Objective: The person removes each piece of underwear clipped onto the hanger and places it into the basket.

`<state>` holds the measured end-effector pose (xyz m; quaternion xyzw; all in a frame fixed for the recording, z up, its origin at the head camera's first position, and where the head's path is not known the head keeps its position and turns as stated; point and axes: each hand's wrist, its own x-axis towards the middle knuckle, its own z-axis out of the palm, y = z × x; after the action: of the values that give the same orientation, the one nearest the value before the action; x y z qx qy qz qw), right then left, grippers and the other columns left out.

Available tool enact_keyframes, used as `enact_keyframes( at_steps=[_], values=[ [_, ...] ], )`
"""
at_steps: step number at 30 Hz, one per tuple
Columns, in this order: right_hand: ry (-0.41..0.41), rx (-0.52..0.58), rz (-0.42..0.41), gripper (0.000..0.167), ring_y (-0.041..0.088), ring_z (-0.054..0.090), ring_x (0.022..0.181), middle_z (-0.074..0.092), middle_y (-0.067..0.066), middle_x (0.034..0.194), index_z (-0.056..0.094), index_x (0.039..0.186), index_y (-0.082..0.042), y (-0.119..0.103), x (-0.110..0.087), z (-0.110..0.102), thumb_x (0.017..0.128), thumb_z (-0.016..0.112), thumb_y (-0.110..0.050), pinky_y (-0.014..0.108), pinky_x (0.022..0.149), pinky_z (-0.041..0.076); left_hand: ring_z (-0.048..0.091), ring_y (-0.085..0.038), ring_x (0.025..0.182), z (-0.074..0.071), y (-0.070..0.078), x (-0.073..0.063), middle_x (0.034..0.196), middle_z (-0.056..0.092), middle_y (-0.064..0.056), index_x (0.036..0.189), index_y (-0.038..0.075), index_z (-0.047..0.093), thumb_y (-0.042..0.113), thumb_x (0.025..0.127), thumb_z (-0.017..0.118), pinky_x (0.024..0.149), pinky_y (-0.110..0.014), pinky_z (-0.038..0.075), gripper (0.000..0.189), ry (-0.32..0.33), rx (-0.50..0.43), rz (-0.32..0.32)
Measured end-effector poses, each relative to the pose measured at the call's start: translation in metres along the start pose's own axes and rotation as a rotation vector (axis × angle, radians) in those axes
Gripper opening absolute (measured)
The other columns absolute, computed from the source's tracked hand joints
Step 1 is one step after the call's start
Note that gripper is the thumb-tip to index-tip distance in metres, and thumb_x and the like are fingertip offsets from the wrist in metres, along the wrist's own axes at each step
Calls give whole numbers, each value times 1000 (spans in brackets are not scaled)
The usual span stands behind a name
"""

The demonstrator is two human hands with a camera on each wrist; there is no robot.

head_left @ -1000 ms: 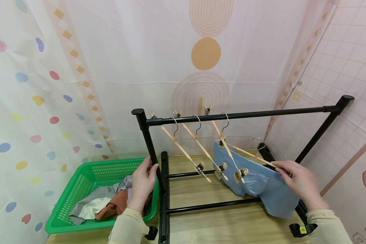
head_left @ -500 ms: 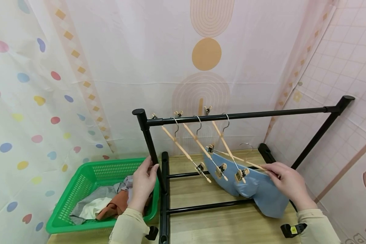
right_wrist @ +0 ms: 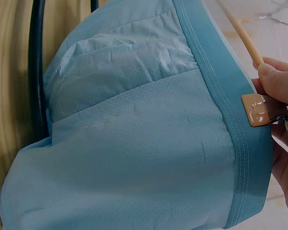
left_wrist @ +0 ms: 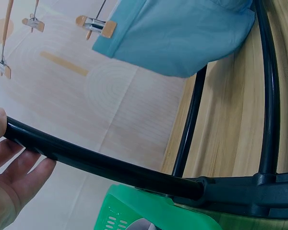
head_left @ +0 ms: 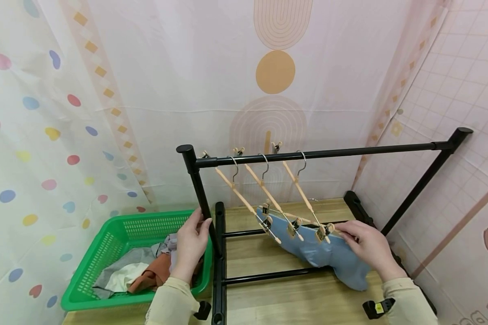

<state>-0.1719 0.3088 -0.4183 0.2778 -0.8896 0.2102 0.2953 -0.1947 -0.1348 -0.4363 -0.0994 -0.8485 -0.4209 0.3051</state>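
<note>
My left hand (head_left: 190, 248) grips the left post (head_left: 199, 192) of a black clothes rack, thumb on one side and fingers on the other. In my right hand (head_left: 368, 248) is the end of a wooden clip hanger (right_wrist: 245, 38), held below the top rail (head_left: 370, 150). Light blue underpants (head_left: 309, 253) hang from it by the waistband; a clip (right_wrist: 256, 110) bites the band beside my fingers. Its hook shows faintly behind, off the rail. Three bare clip hangers (head_left: 298, 185) hang on the rail's left half, partly in front of the underpants.
A green basket (head_left: 118, 221) with grey, white and rust-brown clothes stands left of the rack. Two low crossbars (head_left: 280, 274) run above the wooden tabletop (head_left: 276, 300). Patterned curtains (head_left: 179, 81) close off the back and sides.
My right hand has moved left and slightly down, carrying the hanger and underpants behind the three bare hangers. The left hand stays on the post.
</note>
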Motion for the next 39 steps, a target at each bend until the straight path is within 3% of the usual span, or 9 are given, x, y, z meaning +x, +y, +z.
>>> enact_keyframes(
  at_steps=[6, 12, 15, 19, 23, 26, 30, 33, 39],
  values=[
    [-8, 8, -99, 28, 2, 55, 66, 65, -9, 83, 71, 84, -18, -6, 3, 14, 70, 84, 3, 22, 55, 44, 69, -30, 86, 0, 0, 0, 102, 69, -18, 130, 3, 61, 8, 96, 65, 68, -46, 58, 34, 1, 2, 1],
    [-31, 16, -117, 37, 0, 38, 60, 48, -13, 71, 57, 70, -21, -14, 2, 24, 68, 84, 5, 19, 50, 34, 68, -30, 86, 1, 1, 0, 103, 69, -17, 130, 3, 61, 9, 97, 65, 69, -46, 57, 34, -5, -2, -18],
    [-20, 9, -121, 39, -1, 38, 59, 48, -13, 69, 55, 67, -21, -18, 2, 29, 66, 87, 2, 18, 48, 35, 68, -30, 86, 1, 1, 0, 103, 69, -16, 129, 3, 62, 9, 97, 65, 69, -46, 57, 33, -4, -9, -25],
    [-13, 24, -138, 25, 0, 44, 60, 59, -8, 72, 73, 81, -12, -23, 2, 33, 66, 87, 2, 18, 49, 39, 68, -30, 87, 2, 1, 0, 103, 69, -16, 128, 3, 62, 9, 97, 65, 69, -46, 57, 32, -3, -9, -28],
    [-27, 67, -154, 36, 3, 51, 64, 67, -6, 80, 79, 100, -14, -28, 2, 36, 68, 85, 1, 20, 52, 42, 68, -30, 87, 2, 1, 0, 103, 69, -16, 128, 3, 62, 9, 97, 65, 70, -46, 57, 32, -8, -8, -37],
    [-35, 82, -163, 36, 4, 56, 67, 71, -6, 86, 79, 103, -17, -30, 2, 39, 70, 84, -1, 21, 55, 44, 68, -30, 88, 2, 1, -1, 104, 69, -16, 130, 3, 61, 9, 97, 64, 71, -47, 57, 33, -14, -17, -48],
    [-37, 96, -179, 39, 0, 45, 59, 68, -8, 83, 78, 105, -18, -33, 1, 42, 70, 83, -1, 18, 51, 37, 68, -30, 89, 2, 2, -1, 105, 69, -16, 130, 4, 61, 8, 97, 64, 72, -47, 57, 34, -9, -36, -61],
    [-42, 113, -194, 40, 0, 44, 58, 68, -8, 84, 78, 106, -19, -35, 1, 44, 70, 83, -1, 17, 50, 35, 69, -30, 90, 3, 2, -2, 106, 69, -17, 131, 4, 61, 8, 97, 64, 72, -47, 57, 34, -4, -50, -73],
    [-89, 162, -196, 41, 7, 63, 71, 74, -6, 97, 77, 110, -19, -40, 1, 47, 73, 82, -1, 18, 54, 44, 66, -31, 97, 1, 4, -5, 110, 67, -17, 133, 3, 59, 8, 98, 63, 77, -48, 56, 36, -44, -48, -111]
  ],
)
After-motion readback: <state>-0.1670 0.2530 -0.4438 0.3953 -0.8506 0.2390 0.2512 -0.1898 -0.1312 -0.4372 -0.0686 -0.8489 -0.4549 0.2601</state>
